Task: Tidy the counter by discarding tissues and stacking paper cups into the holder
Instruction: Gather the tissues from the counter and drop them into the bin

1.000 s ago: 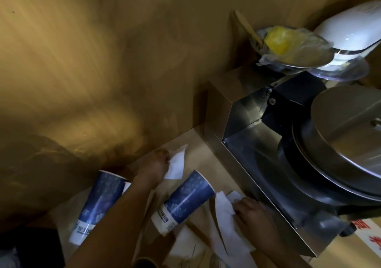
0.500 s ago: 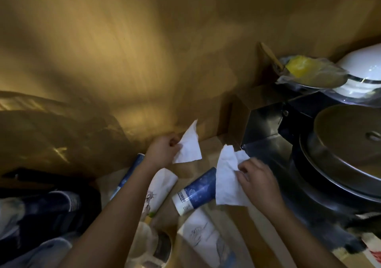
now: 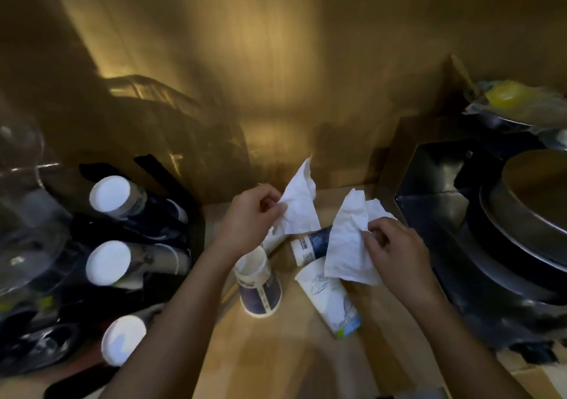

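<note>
My left hand (image 3: 250,214) pinches a white tissue (image 3: 299,206) and holds it above the wooden counter (image 3: 276,352). A larger white tissue (image 3: 348,245) hangs from my right hand (image 3: 395,248). Below the hands lie three loose paper cups: a blue one on its side (image 3: 311,245), partly hidden by the right tissue, a blue and white one standing upside down (image 3: 259,288), and a white one on its side (image 3: 333,300). A black cup holder (image 3: 165,223) at the left carries three stacks of cups with white bottoms toward me (image 3: 110,194).
A steel machine (image 3: 435,183) with a round metal lid (image 3: 534,214) fills the right side. Behind it a bowl wrapped in plastic holds something yellow (image 3: 506,99). A clear plastic container (image 3: 24,223) sits at the far left. A wooden wall (image 3: 276,76) closes off the back.
The view has swung left and down, bringing the cup holder into sight. Both hands have lifted their tissues off the counter and drawn nearer each other. The cups lie where they were.
</note>
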Demonstrator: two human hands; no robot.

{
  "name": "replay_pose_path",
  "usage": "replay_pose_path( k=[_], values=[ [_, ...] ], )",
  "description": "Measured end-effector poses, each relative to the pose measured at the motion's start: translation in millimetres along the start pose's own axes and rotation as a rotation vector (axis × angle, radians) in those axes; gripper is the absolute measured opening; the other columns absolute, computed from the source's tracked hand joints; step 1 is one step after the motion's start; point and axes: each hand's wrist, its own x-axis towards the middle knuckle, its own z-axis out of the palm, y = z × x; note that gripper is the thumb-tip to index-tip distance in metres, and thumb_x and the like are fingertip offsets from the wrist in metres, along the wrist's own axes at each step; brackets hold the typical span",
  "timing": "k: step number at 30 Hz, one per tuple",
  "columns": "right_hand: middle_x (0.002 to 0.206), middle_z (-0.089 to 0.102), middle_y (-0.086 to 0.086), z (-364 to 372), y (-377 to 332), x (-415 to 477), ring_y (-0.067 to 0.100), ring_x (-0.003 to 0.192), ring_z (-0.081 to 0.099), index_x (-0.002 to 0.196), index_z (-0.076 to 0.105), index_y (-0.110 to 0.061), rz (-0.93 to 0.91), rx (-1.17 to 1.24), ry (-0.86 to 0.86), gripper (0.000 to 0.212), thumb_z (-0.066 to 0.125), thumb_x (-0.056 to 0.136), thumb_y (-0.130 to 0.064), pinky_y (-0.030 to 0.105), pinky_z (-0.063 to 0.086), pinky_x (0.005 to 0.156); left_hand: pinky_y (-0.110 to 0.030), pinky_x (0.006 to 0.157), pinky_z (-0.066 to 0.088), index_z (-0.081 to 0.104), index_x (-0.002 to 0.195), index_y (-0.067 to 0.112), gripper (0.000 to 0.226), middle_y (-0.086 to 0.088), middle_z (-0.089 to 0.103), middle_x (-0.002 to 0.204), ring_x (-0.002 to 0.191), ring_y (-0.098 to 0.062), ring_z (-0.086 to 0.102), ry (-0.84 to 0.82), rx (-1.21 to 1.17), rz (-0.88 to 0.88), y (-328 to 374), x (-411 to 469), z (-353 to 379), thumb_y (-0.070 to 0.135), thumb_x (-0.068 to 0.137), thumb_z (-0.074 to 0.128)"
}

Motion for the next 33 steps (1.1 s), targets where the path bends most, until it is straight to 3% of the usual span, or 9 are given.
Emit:
replay_pose_path(
  k=[3, 6, 14, 20, 22, 24, 27, 30, 33],
  values=[
    [0.063, 0.056, 0.003, -2.6, -8.9, -9.3, 0.020, 0.062, 0.048, 0.077, 0.062, -0.007, -0.070, 0.061, -0.018, 0.006, 0.065, 0.081, -0.006, 0.030, 0.037, 0.062, -0.030, 0.060, 0.041, 0.063, 0.078, 0.010, 0.009, -0.010, 0.060, 0.067, 0.059, -0.012, 0.049, 0.073, -0.019, -0.025, 5.5, -31.8, -10.5, 0.015, 0.085, 0.064],
    [0.063, 0.060, 0.009, -4.2, -20.1, -11.3, 0.025, 0.060, 0.051, 0.076, 0.061, -0.006, -0.163, 0.125, -0.040, 0.006, 0.066, 0.080, -0.005, 0.032, 0.039, 0.058, -0.033, 0.062, 0.045, 0.064, 0.081, 0.014, 0.007, -0.010, 0.065, 0.073, 0.063, -0.016, 0.055, 0.188, 0.016, -0.029, 10.6, -64.1, -20.1, 0.018, 0.086, 0.063],
    [0.062, 0.059, 0.008, -4.6, -32.9, -27.8, 0.026, 0.061, 0.053, 0.080, 0.062, -0.006, -0.390, 0.260, -0.188, 0.004, 0.064, 0.082, -0.008, 0.037, 0.044, 0.055, -0.032, 0.059, 0.043, 0.063, 0.078, 0.017, 0.009, -0.003, 0.062, 0.068, 0.063, -0.014, 0.055, 0.487, 0.122, -0.174, 8.4, -151.8, -21.3, 0.023, 0.086, 0.063],
    [0.058, 0.060, 0.011, 12.3, -56.4, -57.9, 0.030, 0.057, 0.056, 0.077, 0.061, -0.005, -0.531, 0.367, -0.295, 0.006, 0.065, 0.082, -0.007, 0.038, 0.045, 0.053, -0.019, 0.053, 0.037, 0.061, 0.069, 0.018, 0.019, -0.003, 0.061, 0.062, 0.055, -0.012, 0.051, 0.685, 0.044, -0.353, -3.2, -225.7, -9.0, 0.024, 0.087, 0.061],
    [0.061, 0.062, 0.012, 21.6, -68.9, -71.0, 0.030, 0.059, 0.057, 0.079, 0.061, -0.006, -0.588, 0.398, -0.360, 0.005, 0.064, 0.083, -0.007, 0.043, 0.049, 0.054, -0.022, 0.055, 0.039, 0.063, 0.071, 0.014, 0.018, -0.005, 0.061, 0.062, 0.056, -0.013, 0.050, 0.737, 0.023, -0.413, -9.0, -250.4, -9.3, 0.021, 0.088, 0.061],
    [0.063, 0.063, 0.013, 30.7, -81.8, -84.3, 0.031, 0.060, 0.058, 0.081, 0.061, -0.006, -0.630, 0.423, -0.410, 0.004, 0.063, 0.083, -0.008, 0.047, 0.051, 0.055, -0.030, 0.060, 0.042, 0.064, 0.073, 0.011, 0.018, -0.015, 0.065, 0.068, 0.063, -0.024, 0.056, 0.781, -0.014, -0.472, -15.3, -273.2, -10.2, 0.019, 0.088, 0.061],
    [0.064, 0.062, 0.013, 44.6, -102.8, -104.6, 0.029, 0.060, 0.057, 0.081, 0.061, -0.005, -0.681, 0.472, -0.473, 0.003, 0.064, 0.083, -0.006, 0.046, 0.051, 0.054, -0.029, 0.059, 0.043, 0.064, 0.071, 0.013, 0.016, -0.014, 0.067, 0.069, 0.062, -0.017, 0.057, 0.860, -0.018, -0.551, -26.7, -305.1, -12.3, 0.019, 0.087, 0.063],
    [0.063, 0.063, 0.015, 61.4, -121.8, -126.8, 0.032, 0.059, 0.057, 0.079, 0.060, -0.004, -0.741, 0.480, -0.513, 0.005, 0.064, 0.081, -0.004, 0.044, 0.050, 0.052, -0.033, 0.061, 0.048, 0.059, 0.071, 0.018, 0.015, -0.010, 0.067, 0.067, 0.064, -0.022, 0.062, 0.940, -0.053, -0.630, -41.3, -334.0, -14.9, 0.015, 0.084, 0.066],
    [0.063, 0.063, 0.017, 84.7, -137.5, -153.7, 0.036, 0.058, 0.058, 0.078, 0.056, -0.003, -0.754, 0.487, -0.600, 0.007, 0.063, 0.081, -0.004, 0.044, 0.049, 0.052, -0.027, 0.055, 0.044, 0.055, 0.068, 0.020, 0.020, -0.009, 0.063, 0.064, 0.058, -0.015, 0.056, 0.962, -0.051, -0.704, -60.1, -362.7, -15.0, 0.013, 0.083, 0.066]
  ],
)
